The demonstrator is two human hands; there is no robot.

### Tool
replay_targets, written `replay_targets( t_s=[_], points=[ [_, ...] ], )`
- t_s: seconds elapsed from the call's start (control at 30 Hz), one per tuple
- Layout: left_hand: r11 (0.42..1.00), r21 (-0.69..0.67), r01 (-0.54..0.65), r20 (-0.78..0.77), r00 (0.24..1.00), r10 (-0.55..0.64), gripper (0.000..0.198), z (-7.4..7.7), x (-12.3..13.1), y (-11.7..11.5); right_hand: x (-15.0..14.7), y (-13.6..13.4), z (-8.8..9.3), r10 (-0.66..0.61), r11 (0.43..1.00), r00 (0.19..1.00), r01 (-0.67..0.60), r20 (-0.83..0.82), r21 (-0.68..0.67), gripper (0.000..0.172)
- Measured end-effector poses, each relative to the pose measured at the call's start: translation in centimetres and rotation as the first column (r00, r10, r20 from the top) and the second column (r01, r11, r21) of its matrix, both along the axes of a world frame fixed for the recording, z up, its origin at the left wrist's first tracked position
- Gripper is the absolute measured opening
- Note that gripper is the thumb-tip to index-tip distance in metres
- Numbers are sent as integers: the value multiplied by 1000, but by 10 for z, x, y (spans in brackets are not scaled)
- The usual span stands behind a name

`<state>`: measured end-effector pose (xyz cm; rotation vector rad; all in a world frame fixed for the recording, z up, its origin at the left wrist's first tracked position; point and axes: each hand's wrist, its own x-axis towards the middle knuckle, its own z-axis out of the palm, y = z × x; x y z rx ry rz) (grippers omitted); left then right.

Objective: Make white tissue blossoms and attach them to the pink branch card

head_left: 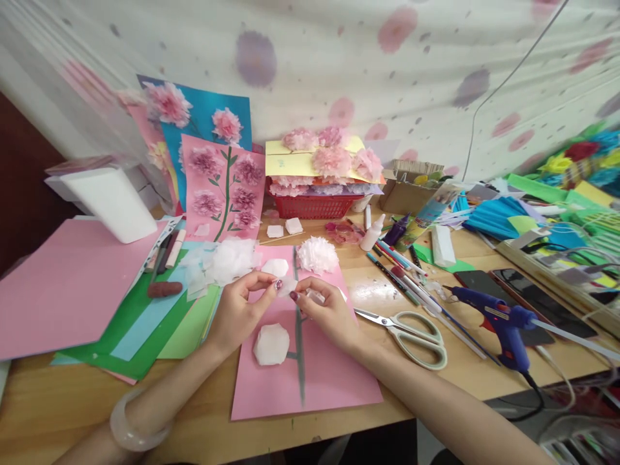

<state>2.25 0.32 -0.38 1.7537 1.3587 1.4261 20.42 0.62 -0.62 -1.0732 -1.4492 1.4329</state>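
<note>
Tissue (287, 287), small and white, is pinched between thumb and finger of the left hand (243, 309) and of the right hand (330, 312), the two nearly meeting at the fingertips. They hold it over the upper part of a pink card (343, 378), which lies near the middle of the front edge of the table (203, 420). Another pale scrap (317, 296) shows by the right fingers; whether it is held, I cannot tell. A pale bracelet (138, 420) circles the left wrist.

The card bears a grey-green stem (299, 352), a ruffled white flower (317, 255) at its top, and white pads: one (272, 344) left of the stem, another (275, 267) higher up. A loose tissue heap (232, 258) sits just beside the card's upper left corner.

Toward the table's left edge lie a large pink sheet (62, 290) and green paper (145, 336). Along the back edge stand a flowered pink picture (196, 226), a blue one (235, 106) behind it, and a red basket (314, 206) topped with pink flowers (334, 158). Right of the card are scissors (419, 336), their blades toward the right hand, then pens (421, 290). Nearer the front right corner, a blue glue gun (506, 316) lies partly over a phone (484, 290).
</note>
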Motion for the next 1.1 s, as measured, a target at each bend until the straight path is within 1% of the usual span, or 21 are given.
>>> replay_targets(
  t_s=[0.13, 0.2, 0.3, 0.37, 0.43, 0.5, 0.53, 0.57, 0.6, 0.63, 0.67, 0.7, 0.73, 0.77, 0.83, 0.9, 0.97, 1.03, 1.1],
  points=[
    [1000, -20, -9, 125, 992, 12, 12, 2, 2, 1, 0, 1, -1, 3, 1000, 1000, -3, -4, -1, 24],
    [999, -43, -10, 161, 987, 17, 15, 3, 3, 1, -1, 2, -1, -2, 1000, 1000, 2, 6, -12, 25],
    [996, -77, -43, 205, 977, 58, 20, 1, -1, 6, -1, 4, 0, -16, 1000, 1000, 16, 2, -21, 26],
    [993, -88, -81, 231, 968, 99, 23, -4, -9, 14, -1, 4, 0, -26, 999, 1000, 26, 5, -29, 27],
    [986, -102, -132, 233, 961, 153, 28, -8, -23, 26, -2, 4, 1, -32, 998, 999, 33, 14, -50, 27],
    [971, -87, -224, 171, 957, 236, 30, -11, -38, 38, -2, 4, 2, -35, 997, 999, 36, 15, -73, 26],
    [957, -33, -287, 105, 952, 289, 29, -10, -44, 41, -2, 3, 2, -36, 996, 999, 37, 12, -80, 26],
    [935, 63, -349, 30, 937, 348, 28, -8, -47, 42, -3, 3, 2, -37, 996, 999, 38, 9, -84, 26],
    [908, 179, -378, -46, 919, 391, 25, -6, -48, 41, -3, 3, 2, -38, 995, 999, 38, 6, -88, 26],
    [888, 291, -357, -118, 907, 403, 23, -2, -45, 38, -2, 3, 1, -38, 995, 999, 38, 2, -94, 26],
    [885, 368, -284, -188, 910, 370, 20, 2, -40, 32, -2, 3, 1, -39, 994, 999, 39, -1, -101, 27],
    [904, 396, -164, -262, 923, 282, 15, 5, -34, 26, -2, 3, 1, -40, 993, 999, 40, -4, -110, 28],
    [925, 377, -39, -335, 926, 176, 11, 7, -26, 19, -2, 3, 1, -41, 992, 999, 40, -7, -116, 29],
    [934, 354, 43, -386, 916, 104, 13, 8, -19, 13, -2, 3, 1, -40, 992, 999, 38, -11, -119, 31],
    [944, 305, 128, -429, 903, 16, 14, 7, -8, 5, -1, 3, 1, -40, 993, 999, 38, -16, -114, 34],
    [954, 267, 137, -418, 908, -13, 10, 2, -4, 2, -2, 3, 1, -36, 993, 999, 33, -20, -109, 36],
    [967, 228, 114, -380, 925, -19, 10, -3, -4, 3, -2, 3, 0, -33, 993, 999, 31, -14, -113, 36],
    [981, 182, 67, -313, 950, -7, 10, -5, -6, 5, -2, 3, 0, -26, 993, 1000, 25, -6, -114, 35],
    [993, 112, 20, -221, 975, 5, 11, -3, -7, 6, -2, 3, 0, -21, 994, 1000, 22, 4, -109, 34]
  ],
)
